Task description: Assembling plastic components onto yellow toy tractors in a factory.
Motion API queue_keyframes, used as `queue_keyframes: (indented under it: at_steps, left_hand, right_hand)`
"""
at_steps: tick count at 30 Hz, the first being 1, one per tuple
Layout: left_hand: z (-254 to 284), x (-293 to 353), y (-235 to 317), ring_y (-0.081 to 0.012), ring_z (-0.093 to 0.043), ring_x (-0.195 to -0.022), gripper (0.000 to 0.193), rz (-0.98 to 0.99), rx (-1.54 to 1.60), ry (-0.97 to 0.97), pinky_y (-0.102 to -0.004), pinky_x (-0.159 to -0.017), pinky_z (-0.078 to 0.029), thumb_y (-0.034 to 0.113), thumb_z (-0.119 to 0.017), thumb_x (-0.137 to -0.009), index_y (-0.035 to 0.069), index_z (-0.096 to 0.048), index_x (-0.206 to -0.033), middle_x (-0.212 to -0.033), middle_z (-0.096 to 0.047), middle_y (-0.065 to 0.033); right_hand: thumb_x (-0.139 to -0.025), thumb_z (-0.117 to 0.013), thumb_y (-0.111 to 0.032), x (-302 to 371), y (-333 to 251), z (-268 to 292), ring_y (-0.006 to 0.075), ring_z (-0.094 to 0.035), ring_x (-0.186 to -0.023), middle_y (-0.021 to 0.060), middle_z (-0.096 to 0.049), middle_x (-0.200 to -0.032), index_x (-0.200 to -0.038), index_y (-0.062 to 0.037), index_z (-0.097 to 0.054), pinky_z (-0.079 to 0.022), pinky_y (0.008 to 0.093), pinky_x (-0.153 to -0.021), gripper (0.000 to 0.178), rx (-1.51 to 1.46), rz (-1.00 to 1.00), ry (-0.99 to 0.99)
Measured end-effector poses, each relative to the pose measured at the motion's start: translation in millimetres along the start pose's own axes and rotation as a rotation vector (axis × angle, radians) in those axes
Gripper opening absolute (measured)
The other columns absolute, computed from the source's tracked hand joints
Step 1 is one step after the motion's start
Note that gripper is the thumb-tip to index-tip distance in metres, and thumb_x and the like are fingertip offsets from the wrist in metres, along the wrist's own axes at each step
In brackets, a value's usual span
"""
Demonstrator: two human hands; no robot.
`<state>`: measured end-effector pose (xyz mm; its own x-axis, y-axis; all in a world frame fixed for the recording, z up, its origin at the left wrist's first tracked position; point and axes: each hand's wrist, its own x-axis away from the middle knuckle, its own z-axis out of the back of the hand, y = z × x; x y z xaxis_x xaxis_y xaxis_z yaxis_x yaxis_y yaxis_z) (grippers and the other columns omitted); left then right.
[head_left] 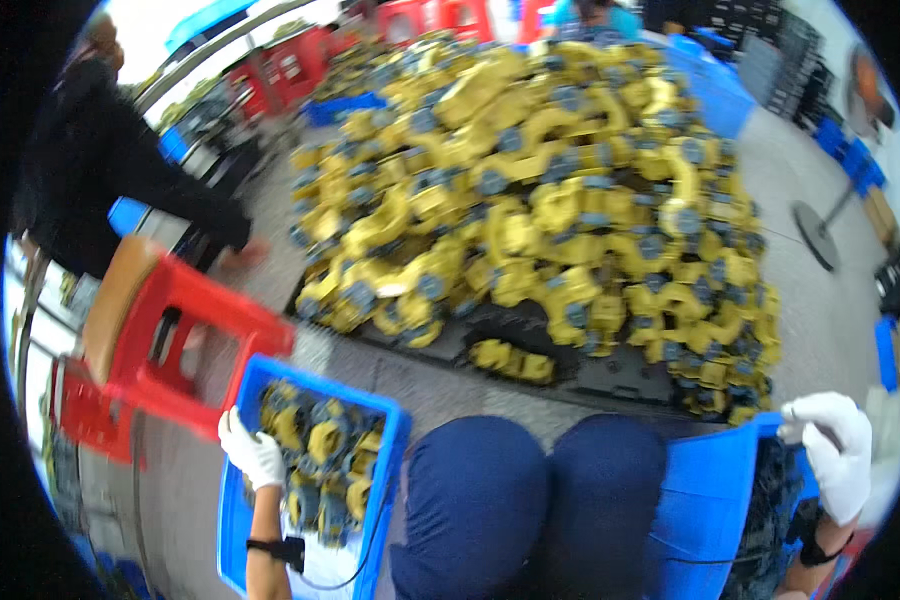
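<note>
My left hand (252, 455), in a white glove, has its fingers closed over the left rim of a blue bin (395, 440) on the floor. Yellow-and-grey curved parts (325, 440) fill much of that bin, and a pale sheet shows near its lower end. On the other side, my right hand (835, 450), also gloved in white, grips the upper corner of a second blue bin (705, 490). Dark parts (767, 500) lie in it, partly cut off by the picture's lower edge. My knees (480, 500) in dark blue trousers are between the two bins.
A large heap of yellow-and-grey parts (530, 200) rises ahead on a black base (625, 380). A red stool (195, 320) stands at left, near a person in dark clothes (90, 170). At right is a pedestal fan (820, 230); further blue bins and black crates (790, 80) stand farther back.
</note>
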<state>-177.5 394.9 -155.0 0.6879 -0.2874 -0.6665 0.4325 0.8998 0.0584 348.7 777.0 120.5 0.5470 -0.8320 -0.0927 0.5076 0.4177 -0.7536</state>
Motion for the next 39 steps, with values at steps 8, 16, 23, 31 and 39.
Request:
queue_keyframes:
  at_steps: [8, 16, 23, 31, 39]
  left_hand:
    - [44.7, -90.9, 324.7, -0.0354, -0.056, -0.111, 0.045, -0.717, 0.945, -0.221, -0.0418, -0.099, -0.044, -0.001, -0.067, -0.073, 0.006, -0.06, -0.117, -0.116, -0.061, -0.0166]
    - [67.6, -130.1, 510.5, -0.0365, -0.055, -0.111, 0.072, -0.844, 0.858, -0.143, -0.0413, -0.095, -0.045, 0.013, -0.08, -0.067, 0.007, -0.05, -0.132, -0.121, -0.058, -0.0167]
    - [92.2, -124.6, 545.1, -0.0352, -0.057, -0.1, 0.051, -0.996, 1.055, 0.047, -0.0406, -0.088, -0.048, 0.009, -0.076, -0.065, 0.008, -0.06, -0.112, -0.104, -0.062, -0.0145]
    - [80.1, -116.4, 457.0, -0.0185, -0.049, -0.113, 0.066, -0.325, 1.882, -0.978, -0.0342, -0.094, -0.044, 0.023, -0.067, -0.082, 0.008, -0.038, -0.14, -0.132, -0.046, -0.0044]
    - [153.8, -55.3, 508.2, -0.0221, -0.062, -0.087, 0.078, -0.286, 1.873, -1.864, -0.0437, -0.08, -0.058, 0.034, -0.086, -0.065, 0.012, -0.044, -0.127, -0.1, -0.057, -0.0045]
  right_hand:
    - [-0.094, -0.055, -0.007, 67.7, 55.3, 69.5, 0.0194, -0.068, -0.079, 0.0144, -0.068, -0.096, -0.107, 0.0007, -0.062, -0.055, 0.0311, -0.073, 0.016, -0.12, -0.196, 0.409]
    - [-0.093, -0.057, -0.006, 117.8, 110.1, 63.6, 0.0203, -0.068, -0.078, 0.0161, -0.068, -0.097, -0.109, 0.0038, -0.062, -0.056, 0.031, -0.07, 0.019, -0.277, -0.416, 0.449]
    - [-0.092, -0.062, -0.013, 143.7, 150.5, 62.3, 0.0148, -0.066, -0.078, 0.011, -0.071, -0.092, -0.109, 0.0042, -0.067, -0.054, 0.0283, -0.07, 0.024, -0.23, -0.495, 0.438]
    - [-0.091, -0.062, -0.023, 166.5, 291.7, 76.7, 0.0149, -0.064, -0.079, 0.0081, -0.069, -0.096, -0.115, -0.0029, -0.066, -0.052, 0.0278, -0.07, 0.032, -0.418, -0.809, 0.712]
    - [-0.07, -0.064, -0.011, 182.3, 413.0, 21.8, 0.0376, -0.055, -0.117, 0.0176, -0.057, -0.131, -0.127, -0.0092, -0.059, -0.046, 0.0435, -0.1, 0.057, 0.612, -0.806, 0.335]
